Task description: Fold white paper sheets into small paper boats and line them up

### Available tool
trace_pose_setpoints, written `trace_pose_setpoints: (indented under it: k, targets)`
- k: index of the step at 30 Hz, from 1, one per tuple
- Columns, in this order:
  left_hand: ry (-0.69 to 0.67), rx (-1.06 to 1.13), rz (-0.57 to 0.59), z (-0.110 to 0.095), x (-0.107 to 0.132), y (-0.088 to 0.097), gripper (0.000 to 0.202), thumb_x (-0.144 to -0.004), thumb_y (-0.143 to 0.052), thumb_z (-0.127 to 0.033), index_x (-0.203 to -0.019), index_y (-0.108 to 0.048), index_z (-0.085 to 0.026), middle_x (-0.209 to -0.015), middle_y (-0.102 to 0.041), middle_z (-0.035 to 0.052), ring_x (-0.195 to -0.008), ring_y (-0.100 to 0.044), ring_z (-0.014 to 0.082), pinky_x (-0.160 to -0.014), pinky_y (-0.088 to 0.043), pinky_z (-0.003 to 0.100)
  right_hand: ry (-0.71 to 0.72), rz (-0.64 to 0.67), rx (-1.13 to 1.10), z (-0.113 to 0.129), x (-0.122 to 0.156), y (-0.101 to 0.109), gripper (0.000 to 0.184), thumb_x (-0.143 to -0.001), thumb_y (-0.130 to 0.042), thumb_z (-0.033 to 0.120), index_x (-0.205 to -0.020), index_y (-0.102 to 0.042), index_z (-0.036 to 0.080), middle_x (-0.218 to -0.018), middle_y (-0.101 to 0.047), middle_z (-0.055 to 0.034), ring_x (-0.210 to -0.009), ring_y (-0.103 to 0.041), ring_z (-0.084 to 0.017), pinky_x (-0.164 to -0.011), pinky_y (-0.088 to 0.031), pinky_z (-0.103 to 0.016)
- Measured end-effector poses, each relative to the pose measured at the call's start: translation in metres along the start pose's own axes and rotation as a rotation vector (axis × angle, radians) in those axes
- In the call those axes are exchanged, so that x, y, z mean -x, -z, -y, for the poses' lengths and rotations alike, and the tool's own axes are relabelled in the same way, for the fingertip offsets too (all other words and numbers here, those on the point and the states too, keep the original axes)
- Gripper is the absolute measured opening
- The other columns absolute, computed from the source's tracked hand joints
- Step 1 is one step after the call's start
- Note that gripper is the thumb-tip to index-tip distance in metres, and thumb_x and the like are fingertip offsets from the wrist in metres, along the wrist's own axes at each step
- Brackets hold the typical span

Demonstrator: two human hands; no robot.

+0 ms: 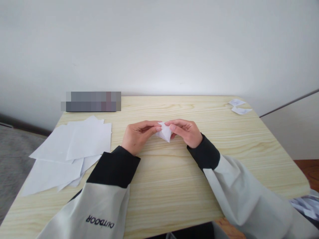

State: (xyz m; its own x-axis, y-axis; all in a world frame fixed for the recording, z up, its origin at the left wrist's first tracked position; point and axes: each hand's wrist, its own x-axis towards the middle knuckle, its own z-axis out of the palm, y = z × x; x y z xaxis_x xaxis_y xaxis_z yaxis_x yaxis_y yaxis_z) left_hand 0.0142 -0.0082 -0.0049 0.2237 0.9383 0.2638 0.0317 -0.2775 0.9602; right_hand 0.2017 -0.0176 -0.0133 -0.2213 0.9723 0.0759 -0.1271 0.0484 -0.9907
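A small piece of folded white paper (165, 132) is held up between my two hands over the middle of the table, one corner pointing down. My left hand (139, 134) pinches its left edge between thumb and fingers. On the opposite side, my right hand (184, 131) grips the upper right edge, thumb in front and fingers partly hidden behind. The folds on the far side of the paper cannot be seen.
Several loose white sheets (89, 139) overlap at the table's left. A blurred-out dark object (93, 102) stands at the back left. Two folded paper pieces (241, 110) lie at the far right corner. More papers (306, 206) show beyond the right edge of the wooden table (169, 186).
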Motion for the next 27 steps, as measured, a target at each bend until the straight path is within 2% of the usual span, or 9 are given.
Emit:
trace_pose_setpoints:
  k: [3,7,11,16,20,23,27]
  targets:
    - [-0.062,-0.066,0.038,0.003,0.0011,0.0026,0.012,-0.073,-0.073,-0.026,-0.081,-0.074,-0.017,-0.095,-0.074,0.0052,-0.092,-0.068,0.0192,-0.086,-0.054,0.029,-0.032,0.045,0.003,0.0012,-0.0007,0.0022,0.031,-0.076,-0.067,0.047,-0.092,-0.074,0.021,-0.092,-0.072,-0.0036,-0.075,-0.065,-0.014,-0.058,-0.057,-0.025]
    - [-0.151,-0.164,0.076,0.0043,0.002,0.0045,0.01,-0.074,-0.072,-0.025,-0.081,-0.074,-0.018,-0.094,-0.074,0.0051,-0.093,-0.068,0.0184,-0.09,-0.052,0.029,-0.051,0.052,-0.016,-0.0002,-0.002,0.0042,0.029,-0.075,-0.069,0.044,-0.091,-0.074,0.021,-0.091,-0.073,-0.003,-0.075,-0.066,-0.014,-0.063,-0.057,-0.026]
    - [-0.169,-0.171,0.06,0.0032,0.0017,0.0042,0.01,-0.075,-0.071,-0.024,-0.083,-0.074,-0.018,-0.093,-0.074,0.0047,-0.091,-0.068,0.0173,-0.087,-0.053,0.026,-0.036,0.019,-0.023,-0.0032,-0.003,0.004,0.025,-0.072,-0.072,0.039,-0.089,-0.074,0.021,-0.092,-0.073,-0.0021,-0.077,-0.067,-0.014,-0.07,-0.058,-0.028]
    - [-0.178,-0.168,0.059,0.003,0.0016,0.0035,0.008,-0.075,-0.072,-0.022,-0.082,-0.074,-0.018,-0.094,-0.074,0.0043,-0.09,-0.069,0.0169,-0.087,-0.053,0.026,-0.012,0.003,-0.001,-0.0031,-0.0024,0.0024,0.02,-0.073,-0.071,0.033,-0.089,-0.073,0.022,-0.086,-0.074,-0.0009,-0.072,-0.066,-0.012,-0.066,-0.057,-0.026]
    - [-0.055,-0.035,0.064,0.0023,0.0006,0.0012,0.011,-0.073,-0.074,-0.024,-0.082,-0.074,-0.018,-0.092,-0.075,0.0045,-0.088,-0.069,0.0174,-0.083,-0.054,0.026,0.062,0.02,0.061,-0.0024,0.0002,0.0016,0.018,-0.079,-0.061,0.029,-0.091,-0.073,0.021,-0.098,-0.073,-0.0028,-0.079,-0.067,-0.015,-0.067,-0.058,-0.027]
    - [0.062,0.031,0.055,-0.0003,-0.0012,-0.0002,0.014,-0.071,-0.075,-0.026,-0.081,-0.074,-0.016,-0.089,-0.075,0.0056,-0.084,-0.069,0.0187,-0.078,-0.056,0.028,0.13,0.037,0.127,-0.0047,0.0018,0.0021,0.02,-0.081,-0.056,0.024,-0.093,-0.071,0.02,-0.097,-0.073,-0.0028,-0.077,-0.068,-0.014,-0.066,-0.058,-0.027]
    - [0.148,0.051,0.055,-0.0039,-0.0033,0.0005,0.016,-0.071,-0.075,-0.03,-0.078,-0.074,-0.015,-0.083,-0.075,0.0054,-0.075,-0.069,0.0172,-0.069,-0.056,0.026,0.196,0.056,0.236,-0.0077,0.0042,0.0015,0.023,-0.084,-0.053,0.024,-0.101,-0.068,0.02,-0.1,-0.072,-0.0041,-0.079,-0.069,-0.014,-0.066,-0.058,-0.025]
